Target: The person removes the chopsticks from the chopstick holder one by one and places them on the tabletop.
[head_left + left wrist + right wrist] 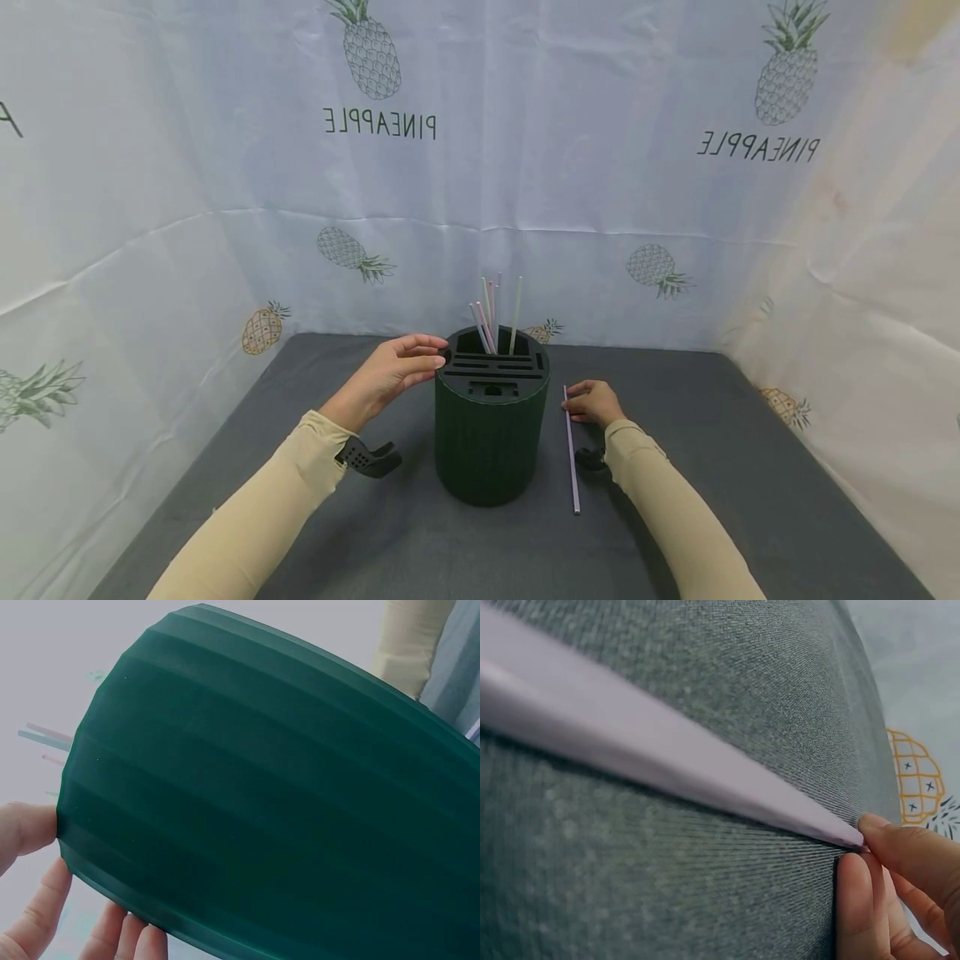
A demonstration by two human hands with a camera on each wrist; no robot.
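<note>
A dark green, ribbed, round desk organizer stands upright on the dark table, its black top cut with slots and a larger opening at the back. My left hand holds its upper left rim; in the left wrist view, the thumb and fingers lie against the edge. Several thin pastel sticks stand in the back opening. To the right of the organizer, a long thin lavender stick lies lengthwise along the table. My right hand pinches its far end between thumb and fingers, clearly shown in the right wrist view.
The dark grey table ends at a white pineapple-print curtain behind and on both sides. Black wrist devices sit on both forearms, the right one close to the lavender stick.
</note>
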